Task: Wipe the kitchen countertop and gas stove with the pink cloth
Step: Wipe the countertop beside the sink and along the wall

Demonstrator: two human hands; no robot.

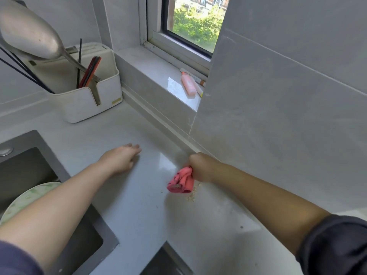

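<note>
My right hand [200, 167] grips the cloth [181, 182], crumbs [191, 195] just beside it; my left hand [121, 158] lies flat, seemingly touching the counter [139, 211]

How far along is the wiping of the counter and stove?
The countertop by the flat left hand looks clean. The right hand grips the pink cloth beside scattered crumbs, not yet cleared. The gas stove is out of view, so its state is unknown.

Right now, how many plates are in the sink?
1: a green-patterned plate lies at the near left of the sink, partly covered by the left arm. More could be hidden beneath that arm.
</note>
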